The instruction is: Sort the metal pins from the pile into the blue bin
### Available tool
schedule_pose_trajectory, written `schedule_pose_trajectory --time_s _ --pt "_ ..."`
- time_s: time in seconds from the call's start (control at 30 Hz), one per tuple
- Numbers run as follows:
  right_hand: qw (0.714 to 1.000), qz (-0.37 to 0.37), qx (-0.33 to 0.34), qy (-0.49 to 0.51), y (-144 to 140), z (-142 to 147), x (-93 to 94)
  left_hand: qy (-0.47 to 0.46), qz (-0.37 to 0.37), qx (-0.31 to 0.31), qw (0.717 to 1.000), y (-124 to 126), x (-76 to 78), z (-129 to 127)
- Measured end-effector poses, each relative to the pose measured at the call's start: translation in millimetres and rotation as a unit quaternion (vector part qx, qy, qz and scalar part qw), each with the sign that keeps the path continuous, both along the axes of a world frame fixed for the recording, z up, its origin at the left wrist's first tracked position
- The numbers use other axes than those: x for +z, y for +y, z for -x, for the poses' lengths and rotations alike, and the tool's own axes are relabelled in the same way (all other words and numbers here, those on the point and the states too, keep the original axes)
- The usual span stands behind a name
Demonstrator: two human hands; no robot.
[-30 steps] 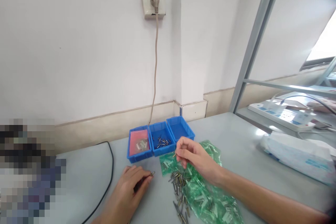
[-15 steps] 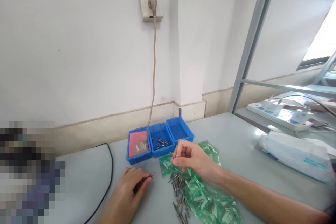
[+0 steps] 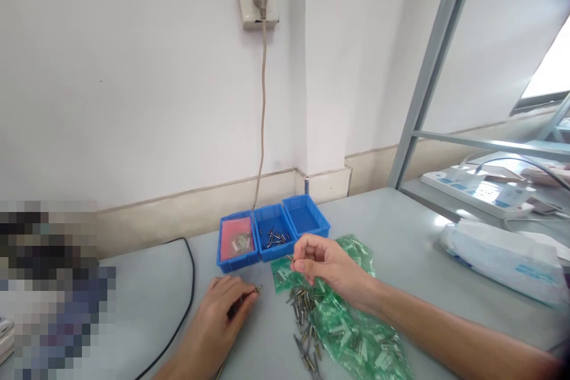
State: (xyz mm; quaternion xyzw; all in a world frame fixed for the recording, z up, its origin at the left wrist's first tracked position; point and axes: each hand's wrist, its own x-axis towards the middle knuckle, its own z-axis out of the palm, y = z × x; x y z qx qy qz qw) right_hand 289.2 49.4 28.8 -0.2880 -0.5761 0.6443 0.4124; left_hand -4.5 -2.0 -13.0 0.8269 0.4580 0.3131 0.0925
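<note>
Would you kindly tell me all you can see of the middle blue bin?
The middle blue bin is a rectangular, open-topped, plastic-looking tray. It stands upright on the grey table, between the left blue bin and the right blue bin, seemingly touching both. Small metal pins lie loose inside, mostly toward its near end. The right hand is near its front right corner; contact is unclear.

A white wall (image 3: 155, 71) with a beige lower band (image 3: 146, 222) fills the upper left, a slanting grey metal post (image 3: 430, 71) rises at upper right beyond the grey tabletop (image 3: 378, 219), and a bright window (image 3: 554, 68) glows far right.
</note>
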Motion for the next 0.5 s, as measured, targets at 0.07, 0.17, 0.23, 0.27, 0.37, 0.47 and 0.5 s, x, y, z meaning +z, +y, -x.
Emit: schedule_pose_trajectory --time_s 0.07,0.17,0.23,0.27,0.37,0.47,0.5 --pt "1.0 0.0 0.005 0.0 -0.6 -0.5 0.3 0.004 0.008 0.0 1.0 -0.1 1.1 -0.1" --pt "1.0 0.014 0.009 -0.003 -1.9 -0.6 0.5 0.008 0.01 0.011 1.0 0.1 2.2 -0.4" --pt "1.0 0.024 0.01 -0.007 -2.9 -0.1 -0.2 0.012 0.009 0.023 1.0 0.2 2.8 -0.4" --pt "1.0 0.027 0.011 -0.009 -3.3 0.3 -0.9 0.014 0.007 0.029 0.999 0.2 3.1 -0.4" --pt "0.999 0.029 0.016 -0.013 -4.3 1.2 -3.6 0.02 0.002 0.039 0.999 0.1 4.4 -0.4" --pt "0.999 0.03 0.016 -0.018 -4.8 1.6 -5.3 0.02 -0.012 0.04 0.999 0.3 5.9 -0.3" --pt "0.999 0.031 0.018 -0.019 -5.0 1.6 -5.5 0.023 -0.014 0.04 0.999 0.5 6.5 -0.2"
